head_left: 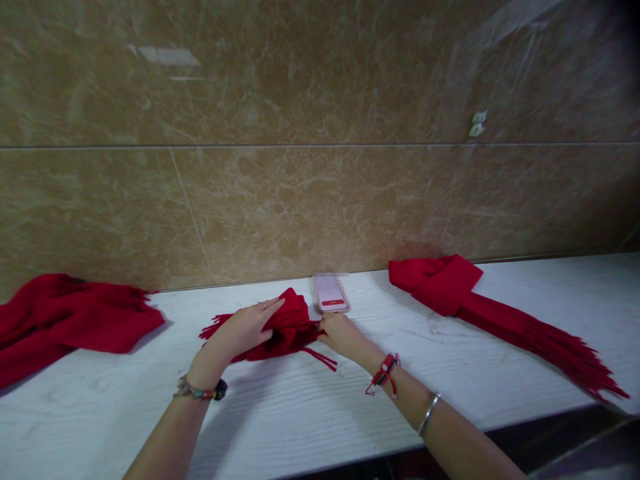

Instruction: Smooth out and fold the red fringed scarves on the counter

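Observation:
A bundled red scarf with fringed ends lies on the white wood-grain tabletop, between my two hands. My left hand holds the bundle from the left, its fingers over the top and the thumb lower down on the cloth. At the right side of the bundle, my right hand is closed on the scarf's edge near the fringe. A few strands of fringe hang loose below that hand. The right fingertips are partly hidden.
A phone with a lit screen stands against the wall, just behind my right hand. A crumpled red scarf lies at left; another, knotted or folded over, red scarf stretches out at right. Behind the table rises a brown marbled wall.

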`<control>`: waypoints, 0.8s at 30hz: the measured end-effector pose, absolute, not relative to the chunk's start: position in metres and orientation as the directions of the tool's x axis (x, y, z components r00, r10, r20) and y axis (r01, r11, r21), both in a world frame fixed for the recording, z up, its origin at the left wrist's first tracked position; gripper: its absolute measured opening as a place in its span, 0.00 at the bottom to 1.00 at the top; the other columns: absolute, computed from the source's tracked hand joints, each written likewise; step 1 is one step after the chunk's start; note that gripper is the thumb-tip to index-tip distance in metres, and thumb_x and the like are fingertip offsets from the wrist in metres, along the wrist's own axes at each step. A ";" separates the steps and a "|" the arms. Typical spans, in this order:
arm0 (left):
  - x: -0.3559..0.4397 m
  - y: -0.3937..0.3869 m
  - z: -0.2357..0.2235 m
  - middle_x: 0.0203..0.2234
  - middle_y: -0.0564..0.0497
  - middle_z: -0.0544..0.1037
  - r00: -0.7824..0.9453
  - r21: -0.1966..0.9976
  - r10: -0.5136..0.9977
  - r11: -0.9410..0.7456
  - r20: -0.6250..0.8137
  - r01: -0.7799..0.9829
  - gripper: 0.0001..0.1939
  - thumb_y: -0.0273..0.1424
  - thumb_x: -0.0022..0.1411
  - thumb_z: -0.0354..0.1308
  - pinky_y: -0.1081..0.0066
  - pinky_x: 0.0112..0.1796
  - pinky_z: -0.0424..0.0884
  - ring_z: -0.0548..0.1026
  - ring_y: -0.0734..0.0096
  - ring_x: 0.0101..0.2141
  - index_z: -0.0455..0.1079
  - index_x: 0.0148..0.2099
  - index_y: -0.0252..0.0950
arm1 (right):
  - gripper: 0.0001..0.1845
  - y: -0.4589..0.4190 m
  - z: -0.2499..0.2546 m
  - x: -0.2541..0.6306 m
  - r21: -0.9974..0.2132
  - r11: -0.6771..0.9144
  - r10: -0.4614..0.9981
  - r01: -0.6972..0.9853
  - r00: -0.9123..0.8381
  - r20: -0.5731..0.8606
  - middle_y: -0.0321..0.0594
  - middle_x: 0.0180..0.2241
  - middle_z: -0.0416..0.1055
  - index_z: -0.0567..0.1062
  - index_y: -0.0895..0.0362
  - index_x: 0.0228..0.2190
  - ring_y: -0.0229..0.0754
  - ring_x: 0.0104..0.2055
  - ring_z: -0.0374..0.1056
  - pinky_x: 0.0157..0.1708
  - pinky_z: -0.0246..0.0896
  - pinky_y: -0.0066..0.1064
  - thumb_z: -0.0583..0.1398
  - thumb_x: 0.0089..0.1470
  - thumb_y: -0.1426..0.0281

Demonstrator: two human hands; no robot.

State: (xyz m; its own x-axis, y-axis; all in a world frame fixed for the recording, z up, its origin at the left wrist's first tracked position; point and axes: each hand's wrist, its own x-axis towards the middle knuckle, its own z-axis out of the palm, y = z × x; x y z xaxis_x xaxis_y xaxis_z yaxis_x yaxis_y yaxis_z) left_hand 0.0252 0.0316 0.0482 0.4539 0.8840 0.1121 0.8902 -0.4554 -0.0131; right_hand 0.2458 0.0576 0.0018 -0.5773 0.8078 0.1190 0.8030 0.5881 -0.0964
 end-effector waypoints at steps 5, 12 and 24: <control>0.016 0.027 0.060 0.57 0.51 0.59 0.419 -0.064 0.899 -0.415 0.124 0.908 0.35 0.21 0.48 0.48 0.69 0.54 0.56 0.62 0.68 0.54 0.51 0.61 0.39 | 0.11 0.054 0.005 0.253 -0.067 0.584 0.810 0.809 -0.575 0.111 0.46 0.33 0.74 0.77 0.59 0.32 0.44 0.39 0.68 0.39 0.59 0.30 0.55 0.51 0.73; -0.019 0.022 0.063 0.55 0.46 0.63 0.371 -0.142 0.919 -0.352 0.134 0.925 0.32 0.21 0.49 0.47 0.67 0.53 0.58 0.64 0.65 0.52 0.55 0.59 0.33 | 0.11 0.057 0.004 0.302 -0.052 0.524 0.851 0.850 -0.521 0.072 0.47 0.35 0.74 0.76 0.59 0.33 0.43 0.38 0.69 0.38 0.59 0.29 0.54 0.52 0.73; -0.001 0.004 0.054 0.54 0.44 0.64 0.282 -0.205 0.958 -0.286 -0.046 0.936 0.32 0.18 0.48 0.49 0.65 0.50 0.63 0.66 0.63 0.51 0.57 0.58 0.34 | 0.11 0.063 0.009 0.379 -0.006 0.398 0.917 0.918 -0.397 0.034 0.49 0.32 0.73 0.76 0.61 0.32 0.45 0.37 0.69 0.37 0.59 0.31 0.54 0.48 0.77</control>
State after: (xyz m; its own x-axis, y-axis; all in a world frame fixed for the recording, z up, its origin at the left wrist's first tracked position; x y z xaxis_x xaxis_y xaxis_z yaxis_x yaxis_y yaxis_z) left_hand -0.0008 0.0042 0.0541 0.2822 0.9582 -0.0463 0.9361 -0.2856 -0.2050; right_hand 0.3785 0.0630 0.0087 -0.3972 0.9171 0.0340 0.9175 0.3976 -0.0061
